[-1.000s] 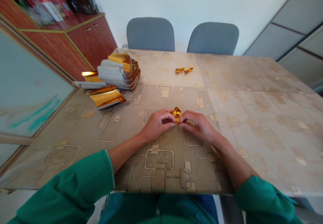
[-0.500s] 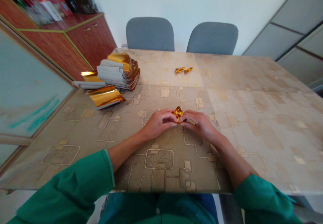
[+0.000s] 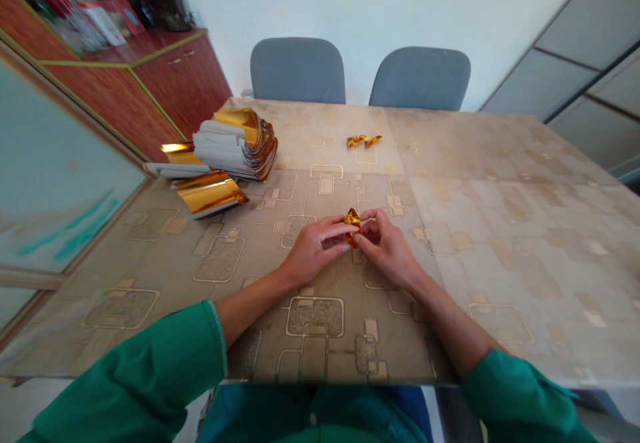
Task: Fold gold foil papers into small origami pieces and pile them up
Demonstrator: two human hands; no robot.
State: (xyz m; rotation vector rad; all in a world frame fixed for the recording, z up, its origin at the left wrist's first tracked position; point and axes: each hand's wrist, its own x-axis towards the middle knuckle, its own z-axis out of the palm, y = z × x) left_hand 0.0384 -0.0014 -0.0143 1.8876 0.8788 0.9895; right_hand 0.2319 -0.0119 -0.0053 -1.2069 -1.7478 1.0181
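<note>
A small folded piece of gold foil paper [image 3: 352,218] stands between my two hands over the near middle of the table. My left hand [image 3: 317,246] holds its left side, thumb and fingers closed on it. From the right, my right hand [image 3: 387,243] pinches the same piece with thumb and fingertips. The fingers cover part of its lower half. Farther back on the tablecloth lie small folded gold pieces [image 3: 365,141], close together.
At the left of the table a thick stack of gold and white paper sheets [image 3: 235,143] leans over, with a loose gold sheet [image 3: 210,193] in front. Two grey chairs [image 3: 297,70] stand behind the patterned table [image 3: 500,243]. A wooden cabinet [image 3: 180,76] is at the back left.
The folded gold foil paper has turned to look narrower and more upright. My right hand has shifted slightly left, its fingers raised and moved around the piece. My left hand stays almost in place.
</note>
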